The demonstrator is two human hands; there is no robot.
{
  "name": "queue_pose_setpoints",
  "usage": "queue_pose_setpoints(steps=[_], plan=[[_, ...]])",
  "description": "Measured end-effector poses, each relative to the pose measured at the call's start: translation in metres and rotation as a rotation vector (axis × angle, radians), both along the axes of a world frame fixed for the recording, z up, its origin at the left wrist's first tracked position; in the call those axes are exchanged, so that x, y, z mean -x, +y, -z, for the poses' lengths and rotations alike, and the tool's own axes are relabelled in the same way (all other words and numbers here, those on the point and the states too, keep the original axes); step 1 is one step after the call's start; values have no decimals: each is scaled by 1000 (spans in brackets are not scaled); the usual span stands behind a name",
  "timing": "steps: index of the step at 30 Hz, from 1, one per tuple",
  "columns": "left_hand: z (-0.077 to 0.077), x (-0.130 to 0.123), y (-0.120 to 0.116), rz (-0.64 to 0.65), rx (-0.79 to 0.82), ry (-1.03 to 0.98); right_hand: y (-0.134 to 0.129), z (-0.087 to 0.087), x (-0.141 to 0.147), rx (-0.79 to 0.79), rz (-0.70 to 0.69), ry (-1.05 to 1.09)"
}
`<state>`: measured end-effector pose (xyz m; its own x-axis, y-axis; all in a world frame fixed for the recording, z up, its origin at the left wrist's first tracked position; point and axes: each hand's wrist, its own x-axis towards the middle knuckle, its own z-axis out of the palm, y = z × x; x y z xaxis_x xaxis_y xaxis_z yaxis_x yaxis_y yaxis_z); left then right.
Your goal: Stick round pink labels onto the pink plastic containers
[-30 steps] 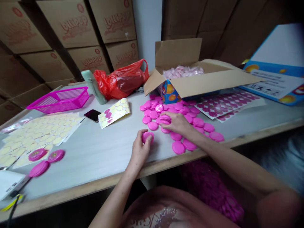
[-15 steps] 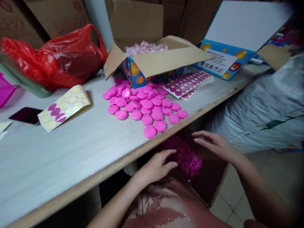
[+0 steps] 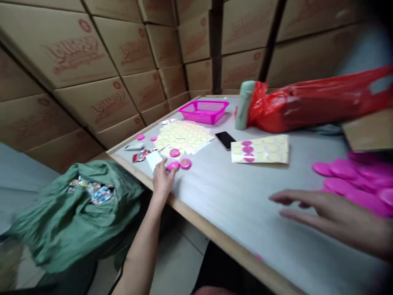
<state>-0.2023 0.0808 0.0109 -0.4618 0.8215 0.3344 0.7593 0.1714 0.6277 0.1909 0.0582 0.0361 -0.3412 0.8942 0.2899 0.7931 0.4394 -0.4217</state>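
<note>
Green cloth sack (image 3: pixel 61 217) is sagging open beside the table, printed round pieces showing inside. Left hand (image 3: pixel 163 180) is reaching over the table's edge, fingers half curled against a pink plastic disc (image 3: pixel 172 166), hold unclear; a second pink disc (image 3: pixel 185 164) is lying just beside it. Grey table (image 3: pixel 233 192) is running between the hands. Right hand (image 3: pixel 325 215) is hovering open and empty, fingers spread, nearer the heap of pink discs (image 3: pixel 353 174), which is lying to its right and beyond; the discs are round, without a long axis.
</note>
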Motion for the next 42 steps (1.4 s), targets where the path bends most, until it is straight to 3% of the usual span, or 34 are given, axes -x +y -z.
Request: queue_pose_setpoints(steps=[3, 7, 13, 16, 19, 21, 23, 26, 28, 31, 33, 36, 39, 42], plan=[[10, 5, 24, 86, 83, 126, 84, -6, 49, 29, 13, -149], [11, -24, 34, 307, 186, 224, 159, -6, 83, 24, 53, -229], [16, -105, -18, 741, 240, 211, 224, 10, 128, 56, 141, -327], [22, -141, -42, 993, 308, 78, 243, 9, 117, 109, 146, -341], [23, -154, -48, 1134, 353, -83, 247, -3, 72, 211, 127, -338], [22, -154, -46, 1064, 345, -277, 238, -16, 37, 301, 97, -302], [20, -154, -44, 872, 314, -533, 217, -33, 6, 362, 48, -221], [15, -161, -41, 589, 210, -879, 164, -64, -22, 349, 0, -50], [8, -171, -39, 565, 147, -1030, 120, -85, -31, 309, -7, 78], [-9, -189, -39, 705, 101, -1157, 55, -103, -34, 330, -29, 403], [-24, -200, -40, 812, 106, -1219, 20, -102, -35, 379, -54, 513], [-41, -214, -44, 913, 205, -1320, -14, -85, -40, 412, -73, 584], [-43, -221, -49, 919, 305, -1379, -32, -63, -47, 384, -52, 592], [-38, -223, -52, 898, 339, -1402, -41, -51, -48, 266, -43, 465]])
